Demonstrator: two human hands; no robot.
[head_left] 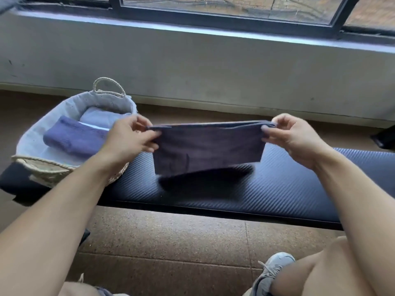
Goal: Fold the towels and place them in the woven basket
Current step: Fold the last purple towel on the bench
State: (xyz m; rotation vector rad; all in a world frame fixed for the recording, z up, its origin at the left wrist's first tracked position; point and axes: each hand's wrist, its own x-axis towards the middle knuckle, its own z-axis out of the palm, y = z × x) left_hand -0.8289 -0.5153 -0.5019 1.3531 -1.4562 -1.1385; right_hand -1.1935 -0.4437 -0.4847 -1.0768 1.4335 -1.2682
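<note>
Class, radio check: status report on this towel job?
Left hand, right hand pinch dark towel corners, hanging over mat. Basket holds two folded. Path clear.

Hidden by the left hand (130, 135): right edge of the folded purple towel (74, 138) and of the pale towel (100, 117) in the woven basket (42, 165). Blurred at its lower edge: the held dark towel (208, 148). Cut by the frame: shoe (271, 272), mat (299, 189) at right, window (213, 9) above.

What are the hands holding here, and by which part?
Both hold one dark blue towel, half folded, in the air above the mat. The left hand pinches its top left corner, the right hand its top right corner.
</note>
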